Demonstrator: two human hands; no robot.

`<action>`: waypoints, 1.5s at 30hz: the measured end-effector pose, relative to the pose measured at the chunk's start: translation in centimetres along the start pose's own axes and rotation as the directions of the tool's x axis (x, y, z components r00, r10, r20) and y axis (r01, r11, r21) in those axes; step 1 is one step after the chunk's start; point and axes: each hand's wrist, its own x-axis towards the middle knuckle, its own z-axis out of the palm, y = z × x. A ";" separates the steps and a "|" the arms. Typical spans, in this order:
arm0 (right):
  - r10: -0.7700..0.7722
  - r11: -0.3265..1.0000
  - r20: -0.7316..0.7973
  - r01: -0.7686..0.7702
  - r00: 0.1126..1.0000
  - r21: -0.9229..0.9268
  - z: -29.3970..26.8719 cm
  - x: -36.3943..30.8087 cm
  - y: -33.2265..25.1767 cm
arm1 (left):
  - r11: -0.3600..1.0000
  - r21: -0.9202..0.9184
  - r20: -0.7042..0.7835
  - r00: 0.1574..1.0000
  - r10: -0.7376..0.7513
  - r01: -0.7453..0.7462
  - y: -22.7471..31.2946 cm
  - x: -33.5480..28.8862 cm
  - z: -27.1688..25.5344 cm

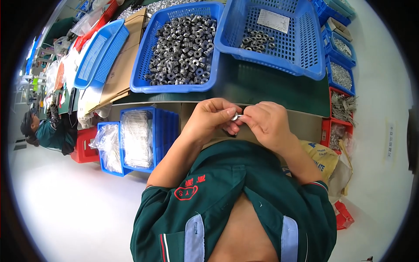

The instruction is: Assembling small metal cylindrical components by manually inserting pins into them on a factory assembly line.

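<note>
Just in front of the table's near edge, my two hands meet over a small shiny metal piece (235, 116). My left hand (211, 117) pinches it between thumb and fingers. My right hand (268, 124) is closed with its thumb and forefinger at the same spot, on a thin pale end whose kind is hidden. Beyond the left hand stands a blue plastic basket (136, 72) heaped with metal ring-shaped parts (183, 52). To its right, a second blue basket (301, 72) holds a small group of similar rings (257, 41) and a white paper slip (273, 21).
Below the green tabletop (279, 87), stacked blue crates (166, 135) hold bagged metal parts. Blue and red bins (325, 135) line the right side. At the left are an angled blue basket (102, 52), cardboard (124, 65), a red stool (85, 146) and another person (48, 131).
</note>
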 end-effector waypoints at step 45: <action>0.510 0.432 0.627 -0.806 0.589 0.405 -2.3 -3.4 0.8 | 0.936 0.217 0.224 0.948 0.228 -0.277 -5.4 -1.0 0.4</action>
